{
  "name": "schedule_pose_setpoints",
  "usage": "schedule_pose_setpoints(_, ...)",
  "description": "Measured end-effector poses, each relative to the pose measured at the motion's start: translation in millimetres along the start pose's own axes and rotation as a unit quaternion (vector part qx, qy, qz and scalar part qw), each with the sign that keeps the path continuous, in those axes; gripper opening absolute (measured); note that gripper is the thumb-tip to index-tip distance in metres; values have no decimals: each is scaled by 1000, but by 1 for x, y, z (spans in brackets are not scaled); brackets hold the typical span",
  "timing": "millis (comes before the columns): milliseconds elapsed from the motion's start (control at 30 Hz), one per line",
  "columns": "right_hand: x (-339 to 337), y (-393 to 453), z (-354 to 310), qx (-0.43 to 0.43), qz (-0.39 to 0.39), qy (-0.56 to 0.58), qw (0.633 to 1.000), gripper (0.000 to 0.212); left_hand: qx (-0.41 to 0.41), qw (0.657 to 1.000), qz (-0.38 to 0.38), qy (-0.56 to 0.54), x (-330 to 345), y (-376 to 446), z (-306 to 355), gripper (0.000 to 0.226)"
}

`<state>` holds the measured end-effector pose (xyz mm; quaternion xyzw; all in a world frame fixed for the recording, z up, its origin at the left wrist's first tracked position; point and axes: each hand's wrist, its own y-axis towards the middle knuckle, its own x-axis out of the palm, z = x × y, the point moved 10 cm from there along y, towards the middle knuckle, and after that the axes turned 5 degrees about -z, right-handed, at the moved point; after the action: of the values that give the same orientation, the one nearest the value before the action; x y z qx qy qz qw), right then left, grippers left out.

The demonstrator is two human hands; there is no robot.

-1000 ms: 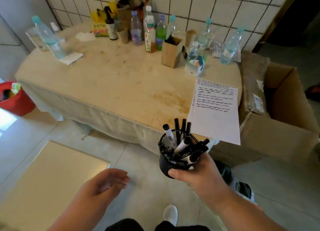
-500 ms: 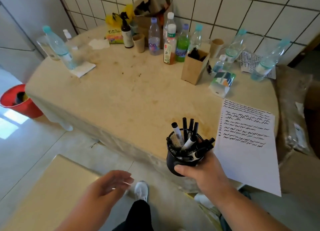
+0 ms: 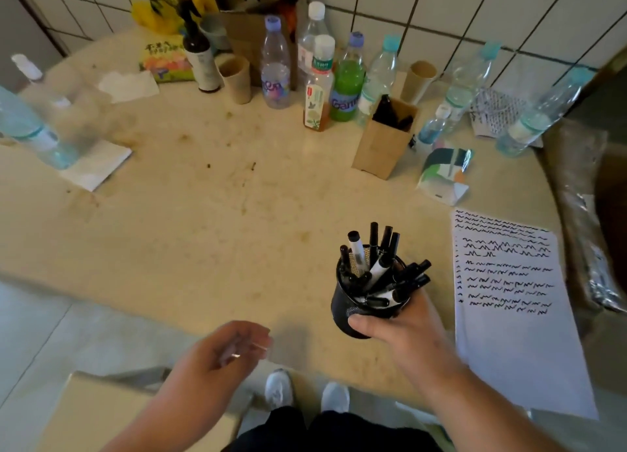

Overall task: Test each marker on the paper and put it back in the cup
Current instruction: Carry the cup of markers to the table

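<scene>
Cup: the black mesh cup (image 3: 359,302) is being held above the near part of the table (image 3: 210,221), left of the paper.
Right hand: the right hand (image 3: 403,329) is gripping the cup from the near side, thumb lying across its wall, fingers wrapping round behind.
Left hand: the left hand (image 3: 227,346) is hanging over the table's near edge, fingers loosely curled and holding nothing; it is blurred, so finer detail cannot be told.
Markers: the markers (image 3: 376,265) are standing in the cup, caps up; several are pointing up and away from the person, a few are leaning out to the right, toward the paper.
Paper: the paper (image 3: 519,336) is lying flat at the right of the table, upper part covered in black squiggles, lower part blank.
Key relation: the markers are lying up and to the right of the free left hand, which is the only hand able to draw one; the pull would likely be running along their upright axis.
Stage, as judged: no marker is out yet.
</scene>
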<state>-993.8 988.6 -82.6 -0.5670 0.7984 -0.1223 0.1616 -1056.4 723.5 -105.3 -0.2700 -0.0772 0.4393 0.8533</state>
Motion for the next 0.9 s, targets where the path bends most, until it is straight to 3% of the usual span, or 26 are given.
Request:
schedule_pose_setpoints(133,2,23,-11,-8,-36,-16,999,53,-1,1000,-8,11,-1,22,12,26)
schedule_pose_setpoints(267,3,47,-27,-37,-83,-23,996,55,20,999,32,4,-8,37,29,19)
schedule_pose_setpoints(333,2,60,-28,-38,-89,-40,995,61,25,998,52,-8,-14,43,30,30)
schedule_pose_setpoints(500,4,87,-15,2,-69,-65,995,67,5,998,60,-7,-35,50,24,29)
schedule_pose_setpoints(800,68,149,-31,43,-59,-58,996,66,-1,998,-8,63,-109,125,45,20)
schedule_pose_setpoints(900,96,176,-35,37,-33,-55,997,75,11,994,-53,96,-141,156,54,38)
